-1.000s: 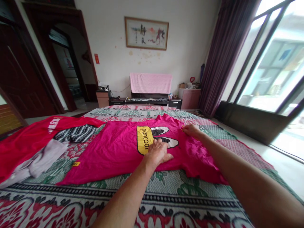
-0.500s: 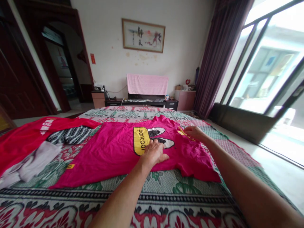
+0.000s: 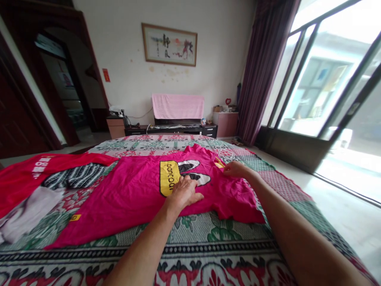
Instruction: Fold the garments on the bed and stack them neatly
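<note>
A magenta T-shirt (image 3: 131,190) with a yellow and white print lies spread on the bed. My left hand (image 3: 183,192) rests flat on its chest print, fingers apart. My right hand (image 3: 235,169) pinches the shirt's collar edge at the far right, where a yellow label shows.
The bed carries a patterned green, red and white cover (image 3: 208,254). At the left lie a red garment (image 3: 26,178), a black-and-white striped one (image 3: 74,176) and a pale grey one (image 3: 26,212). A low TV cabinet (image 3: 172,129) stands beyond the bed; glass doors (image 3: 327,91) are at the right.
My right hand has drawn the collar edge slightly toward me. The view has swung a little to the right. My left hand stays on the print.
</note>
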Available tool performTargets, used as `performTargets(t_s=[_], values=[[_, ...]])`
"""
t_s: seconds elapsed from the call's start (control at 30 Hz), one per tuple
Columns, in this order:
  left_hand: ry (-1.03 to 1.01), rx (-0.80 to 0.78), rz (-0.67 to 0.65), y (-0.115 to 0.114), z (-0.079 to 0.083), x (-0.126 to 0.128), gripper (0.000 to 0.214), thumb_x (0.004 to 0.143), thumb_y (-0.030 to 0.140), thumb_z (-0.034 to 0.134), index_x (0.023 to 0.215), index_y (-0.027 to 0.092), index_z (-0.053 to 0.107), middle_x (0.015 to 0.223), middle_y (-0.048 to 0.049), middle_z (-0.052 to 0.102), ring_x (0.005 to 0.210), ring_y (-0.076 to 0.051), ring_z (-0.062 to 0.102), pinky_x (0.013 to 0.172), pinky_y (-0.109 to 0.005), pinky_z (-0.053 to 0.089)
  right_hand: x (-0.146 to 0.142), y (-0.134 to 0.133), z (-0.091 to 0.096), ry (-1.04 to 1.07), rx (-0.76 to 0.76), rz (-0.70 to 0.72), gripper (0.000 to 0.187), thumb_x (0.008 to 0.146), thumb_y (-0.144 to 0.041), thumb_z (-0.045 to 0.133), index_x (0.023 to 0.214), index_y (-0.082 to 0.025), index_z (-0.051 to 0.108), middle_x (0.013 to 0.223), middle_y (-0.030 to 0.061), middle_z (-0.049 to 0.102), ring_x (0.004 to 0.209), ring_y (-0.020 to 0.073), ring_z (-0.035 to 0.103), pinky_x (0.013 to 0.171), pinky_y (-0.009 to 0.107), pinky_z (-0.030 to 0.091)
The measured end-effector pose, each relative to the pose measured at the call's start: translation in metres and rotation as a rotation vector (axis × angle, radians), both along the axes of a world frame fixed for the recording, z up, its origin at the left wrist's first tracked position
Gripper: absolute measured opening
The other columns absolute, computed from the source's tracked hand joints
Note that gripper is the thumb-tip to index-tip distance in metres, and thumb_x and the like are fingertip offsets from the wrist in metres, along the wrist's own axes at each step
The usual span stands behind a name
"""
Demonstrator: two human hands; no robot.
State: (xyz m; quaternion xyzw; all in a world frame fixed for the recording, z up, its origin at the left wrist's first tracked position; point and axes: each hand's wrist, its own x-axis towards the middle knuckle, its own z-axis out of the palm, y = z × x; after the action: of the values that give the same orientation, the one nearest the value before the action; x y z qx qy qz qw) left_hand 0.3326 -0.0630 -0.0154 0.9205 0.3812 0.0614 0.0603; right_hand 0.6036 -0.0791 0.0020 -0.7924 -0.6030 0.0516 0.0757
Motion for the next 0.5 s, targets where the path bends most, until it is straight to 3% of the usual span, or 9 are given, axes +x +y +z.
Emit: performTargets(t_s=[0.3, 0.4, 0.5], values=[[0.011, -0.018, -0.005, 0.002, 0.0, 0.0, 0.05, 0.078, 0.053, 0.058, 0.12, 0.027, 0.062, 0.117, -0.008, 0.057, 0.115, -0.028, 0.051, 0.097, -0.036, 0.043, 0.006, 0.002, -0.003, -0.039, -0.062, -0.027, 0.014, 0.069, -0.015, 0.061, 0.07, -0.015, 0.074, 0.07, 0.0053, 0.07, 0.066, 0.0164, 0.061, 0.059, 0.024, 0.041], [0.009, -0.028, 0.001, 0.002, 0.001, 0.0, 0.05, 0.078, 0.053, 0.058, 0.12, 0.027, 0.062, 0.117, -0.0081, 0.057, 0.116, -0.028, 0.051, 0.097, -0.036, 0.043, 0.008, 0.006, -0.005, -0.087, -0.035, -0.035, 0.02, 0.074, -0.019, 0.059, 0.086, -0.016, 0.075, 0.084, 0.007, 0.073, 0.077, 0.0192, 0.064, 0.067, 0.025, 0.045], [0.008, -0.029, 0.005, 0.001, 0.002, 0.0, 0.051, 0.077, 0.052, 0.057, 0.12, 0.025, 0.063, 0.118, -0.0092, 0.057, 0.116, -0.029, 0.051, 0.098, -0.037, 0.043, 0.002, 0.013, -0.013, -0.119, 0.13, 0.074, 0.033, 0.083, -0.021, 0.051, 0.111, -0.019, 0.069, 0.11, 0.0096, 0.069, 0.098, 0.0214, 0.063, 0.084, 0.028, 0.047]])
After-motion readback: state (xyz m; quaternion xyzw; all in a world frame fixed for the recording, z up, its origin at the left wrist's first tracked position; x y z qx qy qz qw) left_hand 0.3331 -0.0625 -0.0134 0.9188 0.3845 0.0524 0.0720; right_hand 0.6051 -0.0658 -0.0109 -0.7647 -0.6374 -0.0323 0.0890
